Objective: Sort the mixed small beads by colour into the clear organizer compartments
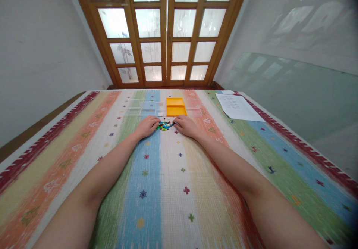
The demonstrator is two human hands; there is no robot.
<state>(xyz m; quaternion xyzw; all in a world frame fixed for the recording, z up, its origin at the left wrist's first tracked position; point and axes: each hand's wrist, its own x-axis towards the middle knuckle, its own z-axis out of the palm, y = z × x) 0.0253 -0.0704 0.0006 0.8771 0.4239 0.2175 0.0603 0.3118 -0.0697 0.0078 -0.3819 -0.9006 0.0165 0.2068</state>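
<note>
A small heap of tiny multicoloured pieces (165, 125), in blue, green, yellow and dark tones, lies on the tablecloth. They are too small for me to tell their kind. At its left edge rests my left hand (148, 127), palm down, with loosely bent fingers touching the outer pieces. My right hand (186, 125) lies at the opposite edge, its fingers also loosely bent and its fingertips against the heap. Neither hand visibly grips a piece, though the undersides of the fingers are hidden. Just beyond the heap is a yellow two-part tray (176, 110).
Clear plastic trays (145, 111) stand left of the yellow tray, and another clear tray (195, 111) is to its right. A sheet of printed paper (237, 106) lies at the back right. A striped tablecloth (173, 204) covers the table; wooden glazed doors (167, 47) rise behind it.
</note>
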